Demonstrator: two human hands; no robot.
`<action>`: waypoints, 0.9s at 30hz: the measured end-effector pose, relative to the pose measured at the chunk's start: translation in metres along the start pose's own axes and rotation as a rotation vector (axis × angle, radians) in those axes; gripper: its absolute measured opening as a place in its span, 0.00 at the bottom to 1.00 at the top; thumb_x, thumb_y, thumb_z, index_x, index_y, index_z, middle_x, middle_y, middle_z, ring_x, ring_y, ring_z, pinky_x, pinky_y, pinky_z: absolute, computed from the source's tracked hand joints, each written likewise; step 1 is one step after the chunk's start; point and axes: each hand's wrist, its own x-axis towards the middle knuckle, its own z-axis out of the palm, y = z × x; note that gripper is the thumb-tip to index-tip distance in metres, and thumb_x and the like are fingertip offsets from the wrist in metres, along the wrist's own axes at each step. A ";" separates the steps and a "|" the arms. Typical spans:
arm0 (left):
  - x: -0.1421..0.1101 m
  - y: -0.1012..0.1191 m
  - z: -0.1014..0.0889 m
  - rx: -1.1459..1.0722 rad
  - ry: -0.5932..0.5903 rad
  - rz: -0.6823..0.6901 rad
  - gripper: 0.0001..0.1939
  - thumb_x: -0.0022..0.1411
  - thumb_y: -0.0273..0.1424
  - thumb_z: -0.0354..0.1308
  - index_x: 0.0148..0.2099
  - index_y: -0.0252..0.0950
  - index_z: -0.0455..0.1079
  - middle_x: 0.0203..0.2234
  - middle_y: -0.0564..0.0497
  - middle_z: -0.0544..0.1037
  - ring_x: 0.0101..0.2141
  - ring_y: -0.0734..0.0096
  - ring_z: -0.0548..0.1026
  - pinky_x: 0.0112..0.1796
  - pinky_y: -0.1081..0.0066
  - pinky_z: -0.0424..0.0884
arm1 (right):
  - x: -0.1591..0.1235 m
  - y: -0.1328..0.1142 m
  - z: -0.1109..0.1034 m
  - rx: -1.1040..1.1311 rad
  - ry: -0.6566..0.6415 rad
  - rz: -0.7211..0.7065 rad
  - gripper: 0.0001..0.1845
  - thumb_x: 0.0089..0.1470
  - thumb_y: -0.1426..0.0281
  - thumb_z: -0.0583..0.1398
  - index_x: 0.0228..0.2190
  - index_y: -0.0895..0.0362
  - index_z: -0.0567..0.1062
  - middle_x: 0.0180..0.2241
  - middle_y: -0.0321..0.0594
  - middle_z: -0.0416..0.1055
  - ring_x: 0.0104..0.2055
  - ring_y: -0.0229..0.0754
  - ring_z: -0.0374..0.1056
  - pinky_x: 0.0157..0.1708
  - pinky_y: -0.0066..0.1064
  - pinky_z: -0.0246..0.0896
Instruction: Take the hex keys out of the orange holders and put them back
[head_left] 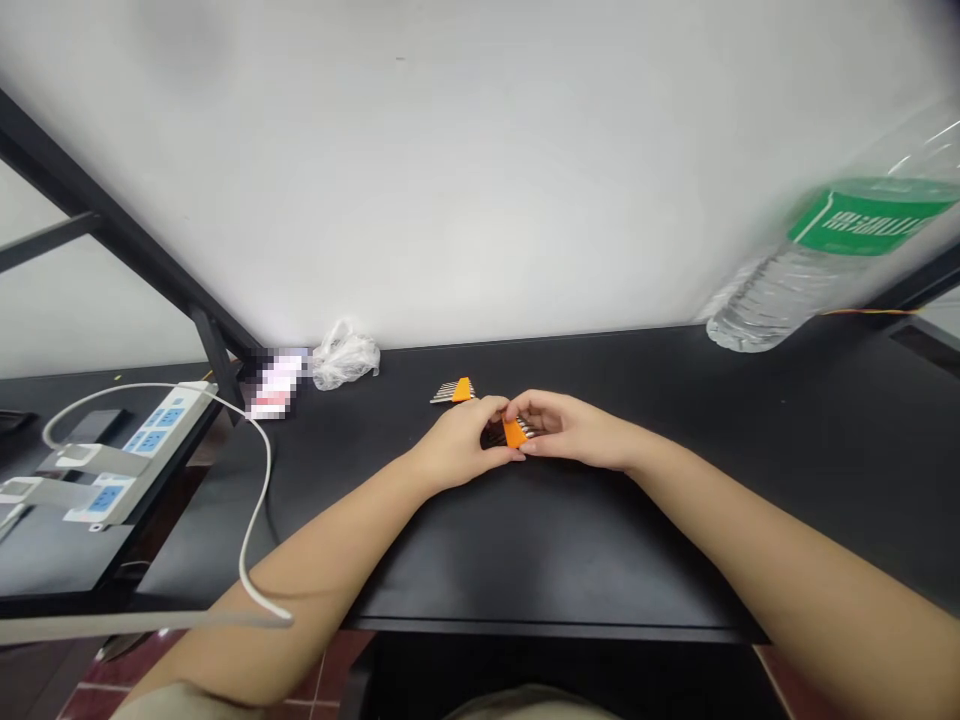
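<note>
Both hands meet around an orange holder with several slim metal rods, which looks like a hex key set (pixel 515 432), just above the black table. My left hand (pixel 469 440) is closed on its left side, thumb and fingers hiding much of the rods there. From the right, my right hand (pixel 562 425) pinches the holder between thumb and fingers, with rod ends showing near its palm. Behind my left hand lies a second orange holder (pixel 463 390) with silver rods pointing left; neither hand grips that one.
A crumpled clear plastic bag (pixel 345 356) lies near the wall. At the back right stands a large water bottle (pixel 817 260) with a green label. On the left are a white power strip (pixel 150 450) and a looping white cable (pixel 266 480) crossing near my left forearm.
</note>
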 end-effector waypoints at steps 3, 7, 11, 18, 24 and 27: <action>-0.001 -0.002 -0.001 -0.060 0.009 0.008 0.24 0.60 0.37 0.68 0.56 0.40 0.69 0.47 0.48 0.79 0.45 0.60 0.77 0.48 0.60 0.74 | -0.001 -0.001 0.003 0.201 0.009 0.071 0.18 0.60 0.59 0.65 0.46 0.54 0.71 0.36 0.37 0.72 0.34 0.37 0.69 0.34 0.31 0.64; -0.001 0.001 0.000 -0.080 0.035 0.023 0.26 0.60 0.39 0.69 0.58 0.40 0.69 0.49 0.46 0.78 0.46 0.60 0.77 0.49 0.60 0.73 | 0.005 0.002 0.016 0.335 0.209 0.110 0.18 0.62 0.52 0.62 0.41 0.52 0.68 0.28 0.31 0.67 0.22 0.33 0.60 0.20 0.25 0.50; -0.001 0.009 0.004 0.008 0.060 0.053 0.23 0.63 0.43 0.65 0.56 0.38 0.70 0.39 0.48 0.78 0.37 0.64 0.75 0.41 0.63 0.72 | 0.011 0.005 0.028 0.340 0.423 0.086 0.20 0.59 0.50 0.64 0.37 0.52 0.68 0.23 0.29 0.63 0.19 0.31 0.53 0.16 0.23 0.40; 0.000 0.018 0.003 0.125 0.084 0.046 0.14 0.64 0.42 0.63 0.43 0.38 0.70 0.30 0.52 0.73 0.31 0.69 0.70 0.35 0.68 0.67 | 0.014 0.001 0.036 0.465 0.483 0.018 0.20 0.55 0.55 0.69 0.36 0.52 0.66 0.21 0.27 0.62 0.17 0.29 0.51 0.15 0.21 0.37; 0.001 0.020 -0.004 0.159 0.028 -0.021 0.13 0.62 0.41 0.64 0.34 0.38 0.67 0.29 0.54 0.73 0.32 0.70 0.70 0.35 0.70 0.65 | 0.013 0.002 0.027 0.476 0.521 -0.035 0.18 0.57 0.56 0.67 0.36 0.52 0.66 0.19 0.26 0.60 0.17 0.28 0.46 0.14 0.22 0.37; -0.001 0.020 -0.004 0.160 -0.012 -0.103 0.15 0.61 0.43 0.64 0.33 0.38 0.67 0.28 0.54 0.73 0.30 0.70 0.69 0.32 0.70 0.63 | 0.013 0.004 0.019 0.458 0.528 0.002 0.18 0.57 0.56 0.67 0.36 0.51 0.66 0.20 0.26 0.59 0.17 0.28 0.45 0.15 0.22 0.38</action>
